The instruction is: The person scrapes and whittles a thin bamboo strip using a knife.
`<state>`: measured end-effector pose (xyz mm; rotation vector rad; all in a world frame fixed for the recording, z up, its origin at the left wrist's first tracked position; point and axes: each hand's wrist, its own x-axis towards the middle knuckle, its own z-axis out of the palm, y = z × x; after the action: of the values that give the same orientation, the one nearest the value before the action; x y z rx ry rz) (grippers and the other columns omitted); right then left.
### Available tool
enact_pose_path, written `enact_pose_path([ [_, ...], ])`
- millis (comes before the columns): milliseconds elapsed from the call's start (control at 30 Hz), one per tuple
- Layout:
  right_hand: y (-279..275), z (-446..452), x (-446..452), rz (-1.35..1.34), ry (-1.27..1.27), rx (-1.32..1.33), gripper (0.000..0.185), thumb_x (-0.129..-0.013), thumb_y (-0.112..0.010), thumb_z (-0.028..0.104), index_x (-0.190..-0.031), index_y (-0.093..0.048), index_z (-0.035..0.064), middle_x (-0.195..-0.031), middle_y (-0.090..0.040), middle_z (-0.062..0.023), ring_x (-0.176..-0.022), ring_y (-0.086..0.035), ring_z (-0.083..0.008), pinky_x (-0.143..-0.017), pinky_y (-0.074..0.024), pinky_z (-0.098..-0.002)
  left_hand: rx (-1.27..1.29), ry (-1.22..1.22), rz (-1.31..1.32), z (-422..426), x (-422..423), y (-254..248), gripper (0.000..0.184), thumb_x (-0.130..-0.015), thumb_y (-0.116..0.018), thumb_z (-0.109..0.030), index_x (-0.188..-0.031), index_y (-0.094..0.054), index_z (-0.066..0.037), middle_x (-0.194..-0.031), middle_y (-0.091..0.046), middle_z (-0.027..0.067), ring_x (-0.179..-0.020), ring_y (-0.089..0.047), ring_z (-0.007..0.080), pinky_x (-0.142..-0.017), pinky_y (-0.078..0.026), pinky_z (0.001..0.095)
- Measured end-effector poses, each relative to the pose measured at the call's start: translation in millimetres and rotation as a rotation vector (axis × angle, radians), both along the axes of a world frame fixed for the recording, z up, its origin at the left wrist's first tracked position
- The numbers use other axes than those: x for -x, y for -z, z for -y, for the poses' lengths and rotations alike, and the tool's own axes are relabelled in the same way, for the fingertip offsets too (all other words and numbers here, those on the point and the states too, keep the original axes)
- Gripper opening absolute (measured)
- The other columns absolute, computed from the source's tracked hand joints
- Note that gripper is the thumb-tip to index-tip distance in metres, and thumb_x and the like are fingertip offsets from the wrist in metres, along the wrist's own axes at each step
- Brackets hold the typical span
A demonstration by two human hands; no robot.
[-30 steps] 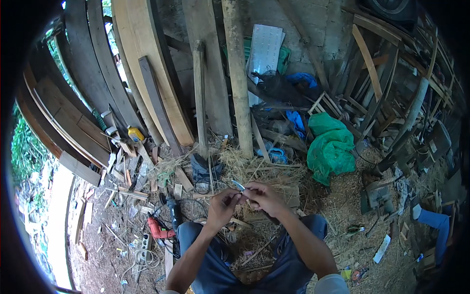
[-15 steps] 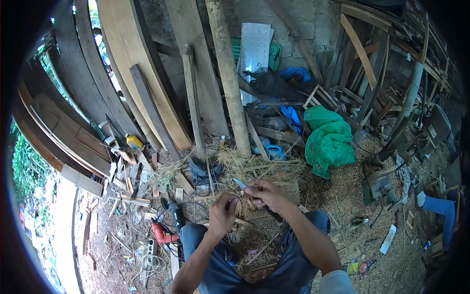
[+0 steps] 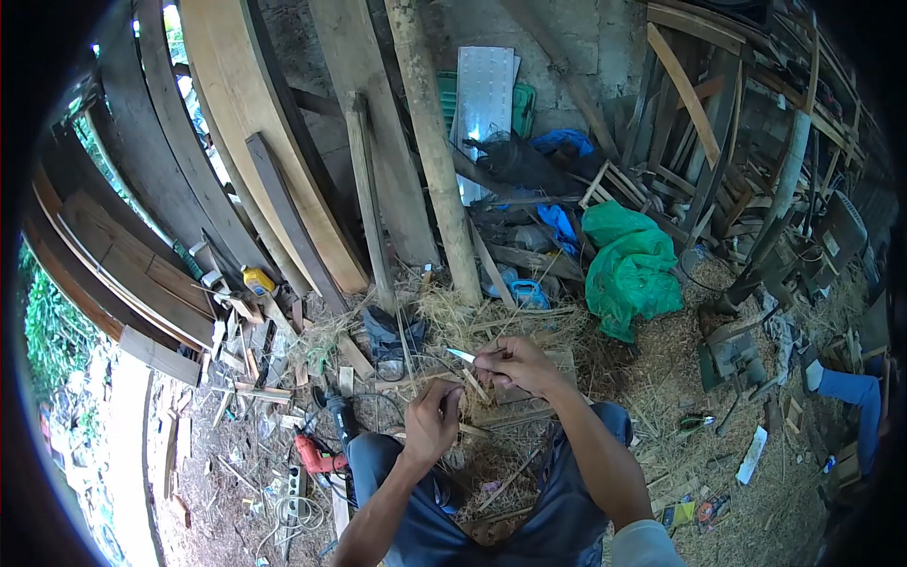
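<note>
My right hand is closed around a knife, its pale blade sticking out to the left past my fingers. The knife's handle is hidden in my grip. To the left and slightly lower, my left hand is closed with thumb and fingertips pressed together. What it pinches, if anything, is too small to make out. A short light-coloured strip shows between the two hands, just under the blade; I cannot tell whether either hand touches it. Both hands are above my knees, over ground strewn with straw and shavings.
By my left knee lie a red power tool and a dark angle grinder. Ahead are a green plastic bag, a black bag and leaning planks. A yellow bottle stands left; pliers lie right.
My right hand has risen slightly and turned with the knife; the dark handle end that showed below it is now out of sight. My left hand has barely moved.
</note>
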<state>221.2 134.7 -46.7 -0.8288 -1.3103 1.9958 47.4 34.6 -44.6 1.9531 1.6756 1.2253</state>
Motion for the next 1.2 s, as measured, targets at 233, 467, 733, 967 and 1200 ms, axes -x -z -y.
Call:
enact_pose_path([
  [233, 18.7, -30.1, -30.7, 0.010, 0.202, 0.008, 0.014, -0.091, -0.060, 0.011, -0.094, -0.061, -0.0025, -0.072, -0.061, -0.0065, -0.051, -0.043, -0.0045, -0.041, -0.0319, -0.0217, 0.019, 0.010, 0.044, 10.5, 6.6, 0.9, 0.004, -0.084, -0.061, 0.000, -0.088, -0.060, 0.000, -0.075, -0.061, 0.0151, -0.059, -0.060, 0.0272, -0.055, -0.046, 0.0333],
  [467, 9.9, -1.2, -3.6, -0.091, 0.138, 0.140, 0.017, -0.090, -0.061, 0.009, -0.098, -0.056, -0.0048, -0.077, -0.061, -0.0107, -0.050, -0.041, -0.0054, -0.042, -0.0290, -0.0196, 0.010, -0.027, 0.079, 4.3, 10.2, 1.1, 0.003, -0.084, -0.061, 0.000, -0.087, -0.060, 0.002, -0.075, -0.061, 0.0151, -0.060, -0.060, 0.0238, -0.056, -0.046, 0.0323],
  [733, 15.5, -27.8, -31.8, 0.038, 0.164, 0.068, 0.019, -0.090, -0.062, 0.012, -0.088, -0.061, -0.0065, -0.070, -0.061, -0.0085, -0.048, -0.040, -0.0060, -0.043, -0.0311, -0.0226, 0.110, -0.014, -0.002, 20.2, 20.6, 4.6, 0.004, -0.085, -0.061, -0.001, -0.089, -0.061, 0.000, -0.076, -0.062, 0.0134, -0.061, -0.060, 0.0235, -0.058, -0.046, 0.0318],
  [967, 16.5, -35.0, -48.2, 0.130, 0.235, 0.006, 0.017, -0.090, -0.061, 0.012, -0.088, -0.062, -0.0044, -0.068, -0.060, -0.0063, -0.047, -0.042, -0.0063, -0.042, -0.0311, -0.0223, 0.062, 0.026, 0.060, 24.3, 33.9, 12.6, 0.003, -0.085, -0.062, -0.002, -0.088, -0.062, -0.001, -0.072, -0.061, 0.0117, -0.058, -0.059, 0.0205, -0.055, -0.045, 0.0315],
  [1200, 27.3, -47.0, -82.7, 0.062, 0.413, -0.085, 0.016, -0.091, -0.059, 0.014, -0.091, -0.061, -0.0020, -0.074, -0.059, -0.0044, -0.051, -0.043, -0.0047, -0.042, -0.0291, -0.0199, 0.251, 0.000, 0.214, 37.5, 63.7, 24.8, 0.006, -0.087, -0.061, -0.005, -0.092, -0.061, 0.000, -0.065, -0.060, 0.0084, -0.053, -0.053, 0.0119, -0.052, -0.043, 0.0268],
])
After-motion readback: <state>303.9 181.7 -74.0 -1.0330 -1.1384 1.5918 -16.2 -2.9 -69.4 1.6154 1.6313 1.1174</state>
